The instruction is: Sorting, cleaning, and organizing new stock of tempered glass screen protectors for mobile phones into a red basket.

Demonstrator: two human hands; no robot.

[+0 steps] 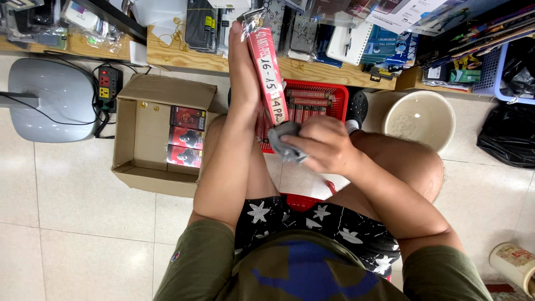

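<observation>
The left hand (243, 72) grips a long red plastic-wrapped pack (267, 75) upright; the right hand (323, 145) presses a crumpled grey cloth (285, 139) (bunched tight) against its near end.

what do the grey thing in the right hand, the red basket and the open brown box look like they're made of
The crumpled grey cloth in the right hand looks like soft matte fabric: it folds and bunches. The red slotted basket looks like moulded plastic, with a slight sheen and a rigid rim. The open brown box looks like matte corrugated cardboard, with bent flaps and raw brown edges.

Cardboard box (146, 161), cream basin (419, 118), perhaps a fan base (53, 100).
</observation>
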